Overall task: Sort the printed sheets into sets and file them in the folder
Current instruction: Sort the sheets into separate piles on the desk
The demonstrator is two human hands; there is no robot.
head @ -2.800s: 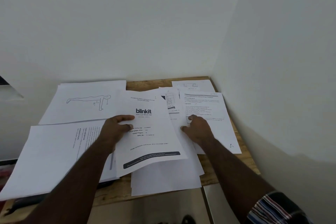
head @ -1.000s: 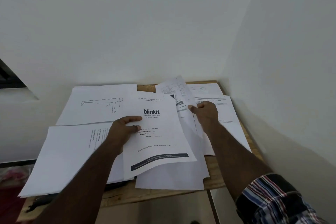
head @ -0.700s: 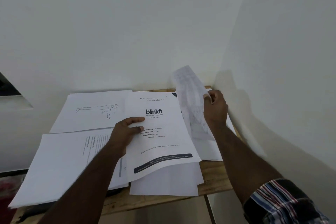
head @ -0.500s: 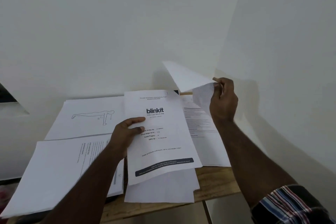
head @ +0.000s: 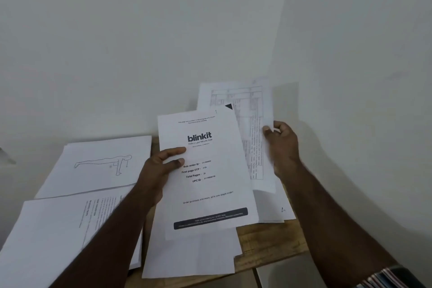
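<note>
Printed sheets, white paper, spread over a small wooden desk (head: 268, 244) set in a corner of white walls (head: 163, 42). Left hand (head: 161, 167) grips the left edge of a white cover sheet printed "blinkit" (head: 208, 184), thumb on top, fingers curled beneath; the sheet is raised off the desk and tilts slightly clockwise. Right hand (head: 281, 145), at 3 o'clock of the cover sheet, pinches the right edge of a white sheet printed with a table grid (head: 251, 128). That sheet stands behind the cover sheet, its top edge at 12 o'clock against the wall, its left part hidden by the cover sheet.

At 9 o'clock of the cover sheet, flat on the desk: a white stack topped by a line drawing of a figure in a plank pose (head: 98, 165). At 8 o'clock, nearer the viewer: a larger white stack with sideways text (head: 56, 229), partly crossed by the left forearm. At 6 o'clock, under the cover sheet: plain white sheets (head: 189, 257) overhanging the near desk edge. At 4 o'clock: more white sheets with a small pen mark (head: 279, 206), lying flat under the raised grid sheet. Striped sleeve cuff (head: 388, 279) at the frame's lower right.
</note>
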